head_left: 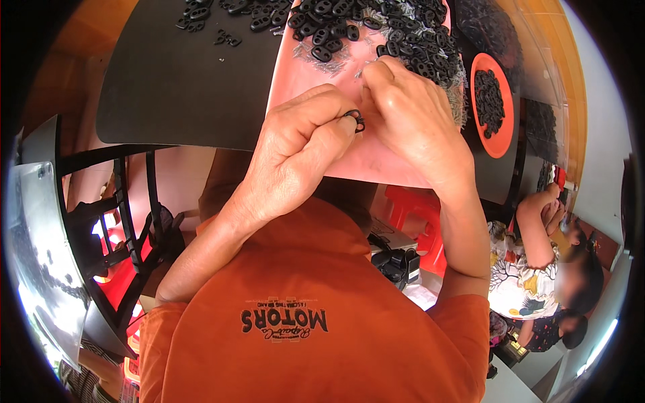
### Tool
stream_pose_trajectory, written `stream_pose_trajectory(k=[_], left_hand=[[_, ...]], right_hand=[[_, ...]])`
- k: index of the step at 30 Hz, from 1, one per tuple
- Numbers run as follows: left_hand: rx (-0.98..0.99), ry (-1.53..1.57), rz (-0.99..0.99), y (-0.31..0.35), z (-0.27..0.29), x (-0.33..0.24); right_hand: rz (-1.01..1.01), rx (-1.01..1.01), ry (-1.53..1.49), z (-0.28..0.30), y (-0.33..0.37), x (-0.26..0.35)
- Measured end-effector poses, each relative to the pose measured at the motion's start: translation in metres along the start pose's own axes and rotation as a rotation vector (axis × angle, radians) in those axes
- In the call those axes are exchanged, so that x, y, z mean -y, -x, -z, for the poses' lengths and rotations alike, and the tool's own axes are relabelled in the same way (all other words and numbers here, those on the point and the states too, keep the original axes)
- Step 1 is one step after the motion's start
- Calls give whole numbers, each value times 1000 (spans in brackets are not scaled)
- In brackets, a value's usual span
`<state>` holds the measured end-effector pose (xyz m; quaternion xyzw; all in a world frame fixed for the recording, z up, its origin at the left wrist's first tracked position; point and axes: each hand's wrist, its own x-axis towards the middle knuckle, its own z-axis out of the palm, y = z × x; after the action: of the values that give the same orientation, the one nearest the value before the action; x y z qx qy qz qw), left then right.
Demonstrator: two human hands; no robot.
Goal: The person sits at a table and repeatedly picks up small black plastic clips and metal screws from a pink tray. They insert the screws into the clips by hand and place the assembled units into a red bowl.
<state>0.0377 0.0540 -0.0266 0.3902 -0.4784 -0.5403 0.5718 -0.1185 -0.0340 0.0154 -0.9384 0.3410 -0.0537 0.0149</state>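
Observation:
My left hand (302,144) pinches a small black oval plastic piece (355,119) between thumb and fingers, just above a pink sheet (376,158). My right hand (410,111) is closed beside it, fingertips touching the same black piece; a thin metal spring (363,67) pokes out near its knuckles. A heap of the same black oval pieces (376,27) lies on the pink sheet beyond both hands, mixed with several small silvery springs (322,59).
The pink sheet lies on a dark table (181,80) with more black pieces (201,12) at its far edge. An orange bowl (494,144) with black pieces stands at right. A seated person (537,269) is at lower right; a black metal frame (127,221) at left.

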Motion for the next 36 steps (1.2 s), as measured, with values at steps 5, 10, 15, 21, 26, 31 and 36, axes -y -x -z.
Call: stream_pose_trajectory(k=[5, 10, 15, 21, 26, 31, 36], left_hand=[[-99, 48, 44, 0, -4, -7], [-128, 154, 155, -2, -5, -10], [-115, 199, 193, -1, -3, -12], [-79, 278, 175, -2, 2, -9], [-160, 278, -30, 1, -7, -2], [-205, 299, -68, 3, -6, 3], [-217, 355, -97, 3, -8, 5]], right_hand=[[-14, -121, -399, 7, 3, -3], [15, -180, -688, 19, 9, 12], [78, -219, -749, 13, 9, 12], [-125, -109, -1274, 22, 10, 17], [-150, -174, -1340, 26, 1, 27], [-151, -196, -1258, 22, -10, 31], [-173, -174, -1113, 26, -11, 37]])
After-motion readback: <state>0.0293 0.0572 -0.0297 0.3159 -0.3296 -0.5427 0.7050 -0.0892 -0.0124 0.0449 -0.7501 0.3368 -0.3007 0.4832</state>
